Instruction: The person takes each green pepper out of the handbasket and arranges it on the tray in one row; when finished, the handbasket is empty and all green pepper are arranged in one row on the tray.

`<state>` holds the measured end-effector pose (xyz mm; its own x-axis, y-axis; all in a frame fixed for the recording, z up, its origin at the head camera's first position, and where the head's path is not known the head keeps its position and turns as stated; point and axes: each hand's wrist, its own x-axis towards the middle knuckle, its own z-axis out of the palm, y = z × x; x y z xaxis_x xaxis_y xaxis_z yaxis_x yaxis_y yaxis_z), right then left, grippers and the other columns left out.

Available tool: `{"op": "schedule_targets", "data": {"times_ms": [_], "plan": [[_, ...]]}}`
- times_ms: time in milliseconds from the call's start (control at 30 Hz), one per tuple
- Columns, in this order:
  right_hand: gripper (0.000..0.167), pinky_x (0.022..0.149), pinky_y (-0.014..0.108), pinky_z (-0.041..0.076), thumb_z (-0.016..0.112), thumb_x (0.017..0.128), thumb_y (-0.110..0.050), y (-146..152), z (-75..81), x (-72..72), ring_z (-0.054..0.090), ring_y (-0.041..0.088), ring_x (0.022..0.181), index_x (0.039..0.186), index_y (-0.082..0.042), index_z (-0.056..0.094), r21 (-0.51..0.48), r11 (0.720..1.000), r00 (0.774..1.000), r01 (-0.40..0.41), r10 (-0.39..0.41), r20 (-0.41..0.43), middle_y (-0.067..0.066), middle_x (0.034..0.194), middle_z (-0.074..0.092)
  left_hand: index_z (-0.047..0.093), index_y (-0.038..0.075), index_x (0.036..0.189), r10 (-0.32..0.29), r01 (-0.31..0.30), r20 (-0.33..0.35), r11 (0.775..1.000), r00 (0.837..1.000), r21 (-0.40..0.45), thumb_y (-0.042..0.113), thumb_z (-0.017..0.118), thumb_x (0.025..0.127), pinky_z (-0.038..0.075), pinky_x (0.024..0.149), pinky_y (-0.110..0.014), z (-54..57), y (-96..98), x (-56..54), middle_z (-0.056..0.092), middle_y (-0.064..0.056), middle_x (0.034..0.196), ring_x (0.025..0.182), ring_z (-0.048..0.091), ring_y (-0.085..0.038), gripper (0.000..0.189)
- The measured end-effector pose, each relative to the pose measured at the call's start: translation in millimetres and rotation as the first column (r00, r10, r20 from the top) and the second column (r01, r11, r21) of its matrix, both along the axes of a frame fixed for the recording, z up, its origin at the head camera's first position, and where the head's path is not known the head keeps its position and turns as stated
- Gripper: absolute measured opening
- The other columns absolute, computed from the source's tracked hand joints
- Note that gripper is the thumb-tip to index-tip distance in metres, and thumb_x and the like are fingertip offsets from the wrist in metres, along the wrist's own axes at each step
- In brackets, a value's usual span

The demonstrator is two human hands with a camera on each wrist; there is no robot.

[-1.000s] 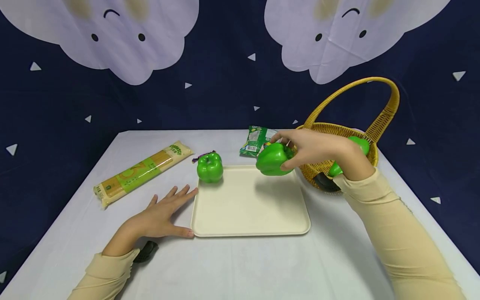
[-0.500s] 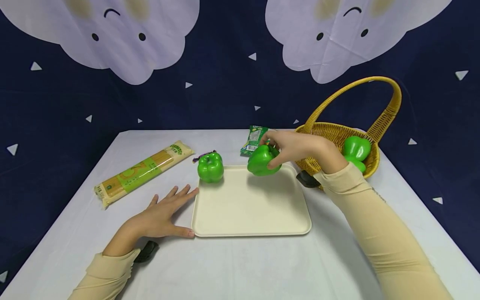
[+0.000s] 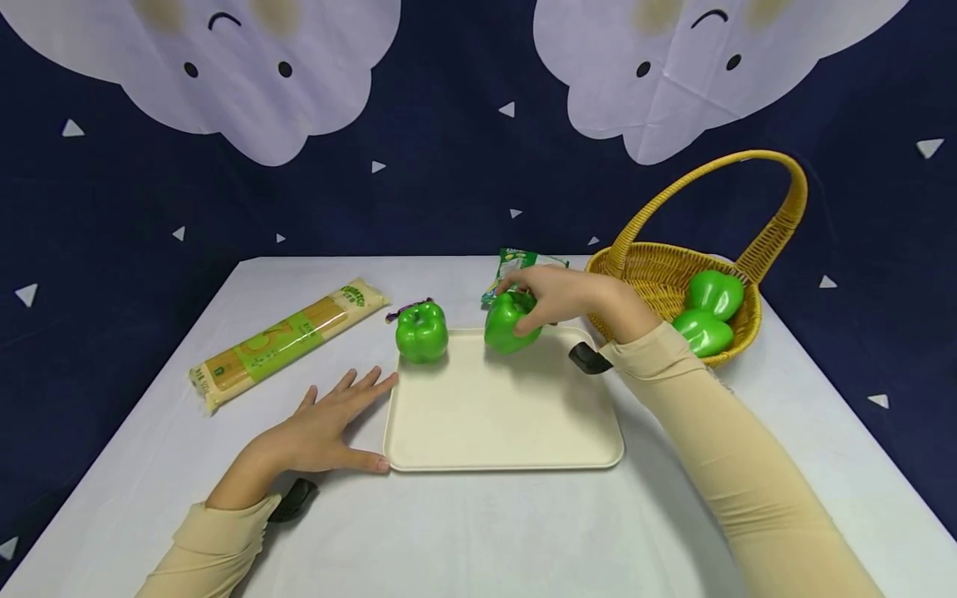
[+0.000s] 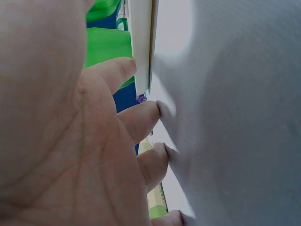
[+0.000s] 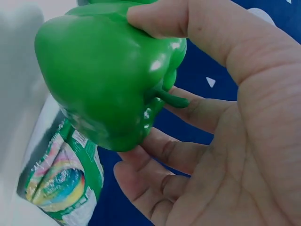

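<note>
My right hand (image 3: 571,297) grips a green bell pepper (image 3: 504,325) over the far side of a cream tray (image 3: 501,432). In the right wrist view, thumb and fingers hold the pepper (image 5: 94,70), and its stem points toward the palm. A second green bell pepper (image 3: 422,334) sits at the tray's far left corner. My left hand (image 3: 317,436) lies with fingers spread beside the tray's left edge, thumb and index fingertips at the rim. In the left wrist view the index fingertip (image 4: 127,66) touches the tray's side (image 4: 141,47).
A wicker basket (image 3: 646,270) with a tall handle stands at the right, holding green pepper-like pieces (image 3: 715,295). A green snack bag (image 3: 512,262) lies behind the tray. Packaged noodles (image 3: 287,345) lie at the left. A small purple item (image 3: 404,309) is partly hidden behind the second pepper.
My right hand has carried the pepper leftward from beside the basket to over the tray's far middle. The basket's contents have come into fuller view. My left hand has stayed put.
</note>
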<state>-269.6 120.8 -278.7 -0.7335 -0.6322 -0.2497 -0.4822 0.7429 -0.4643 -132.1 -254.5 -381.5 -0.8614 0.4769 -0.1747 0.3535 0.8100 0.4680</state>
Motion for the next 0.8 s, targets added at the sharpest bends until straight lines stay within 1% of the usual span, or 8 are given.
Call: {"op": "schedule_targets", "data": {"times_ms": [67,133,167,300,467,567,667,800], "plan": [[0.069,0.094,0.04,0.056,0.079,0.087,-0.024,-2.7,-1.8,-1.2,0.063,0.025,0.109,0.152,-0.012,0.057,0.001,1.0,1.0,-0.008,0.008,0.01,0.009,0.132,0.067,0.026,0.029,0.172,0.001,-0.001,0.0,1.0,1.0,0.001,0.072,0.086,0.076,0.001,0.114,-0.093,-0.2,0.1,-0.1,0.02,-0.021,0.179,0.163,0.011,-0.059,0.121],[0.07,0.094,0.04,0.056,0.078,0.088,-0.024,-5.8,-3.2,-2.0,0.063,0.025,0.109,0.153,-0.012,0.057,0.006,1.0,1.0,-0.012,0.012,0.015,0.008,0.133,0.066,0.026,0.029,0.172,0.0,0.0,0.0,1.0,1.0,0.001,0.071,0.086,0.076,0.001,0.114,-0.093,-0.4,0.0,-0.2,0.02,-0.02,0.179,0.163,0.011,-0.059,0.121],[0.07,0.095,0.041,0.056,0.078,0.087,-0.024,-7.6,-3.7,-2.1,0.063,0.025,0.109,0.153,-0.012,0.058,0.009,1.0,1.0,-0.016,0.016,0.013,0.009,0.133,0.067,0.026,0.029,0.172,0.001,-0.001,0.001,1.0,1.0,0.001,0.071,0.086,0.076,0.001,0.114,-0.093,-0.4,-0.1,-0.3,0.02,-0.02,0.179,0.163,0.011,-0.059,0.121],[0.07,0.107,0.044,0.052,0.078,0.087,-0.024,-15.4,-7.5,-3.8,0.061,0.025,0.117,0.152,-0.01,0.058,0.007,0.999,0.999,-0.038,0.038,-0.004,0.01,0.137,0.067,0.026,0.03,0.172,0.002,-0.002,0.001,1.0,1.0,0.0,0.072,0.086,0.076,0.001,0.114,-0.093,-0.8,-0.2,-0.3,0.02,-0.02,0.179,0.163,0.011,-0.059,0.121],[0.069,0.109,0.044,0.051,0.079,0.088,-0.023,-25.2,-13.4,-5.4,0.06,0.025,0.12,0.152,-0.007,0.058,0.021,0.997,0.997,-0.07,0.07,-0.027,0.01,0.141,0.066,0.025,0.031,0.172,0.004,-0.004,0.002,1.0,1.0,-0.007,0.072,0.085,0.076,0.001,0.114,-0.093,-1.3,0.0,-0.3,0.02,-0.02,0.179,0.163,0.011,-0.058,0.121],[0.068,0.113,0.045,0.049,0.079,0.089,-0.024,-29.5,-16.1,-5.4,0.058,0.026,0.125,0.151,-0.008,0.059,0.044,0.996,0.995,-0.08,0.082,-0.049,0.009,0.145,0.066,0.024,0.031,0.173,0.004,-0.004,0.003,1.0,1.0,-0.015,0.073,0.085,0.076,0.002,0.114,-0.093,-1.6,0.4,-0.7,0.02,-0.02,0.179,0.163,0.011,-0.058,0.121],[0.069,0.116,0.047,0.046,0.078,0.089,-0.024,-32.7,-17.7,-5.4,0.055,0.028,0.131,0.153,-0.009,0.057,0.051,0.996,0.995,-0.079,0.082,-0.056,0.009,0.149,0.064,0.024,0.031,0.173,0.003,-0.003,0.003,1.0,1.0,-0.022,0.073,0.085,0.076,0.002,0.114,-0.093,-1.4,0.9,-1.3,0.02,-0.02,0.179,0.163,0.011,-0.058,0.121],[0.072,0.119,0.05,0.043,0.078,0.088,-0.025,-36.6,-19.7,-5.5,0.052,0.032,0.136,0.154,-0.009,0.055,0.042,0.997,0.996,-0.07,0.072,-0.059,0.011,0.149,0.062,0.024,0.03,0.173,0.004,-0.004,0.007,1.0,1.0,-0.025,0.073,0.085,0.076,0.002,0.114,-0.093,-0.9,1.0,-1.4,0.02,-0.02,0.179,0.163,0.011,-0.058,0.122]]}}
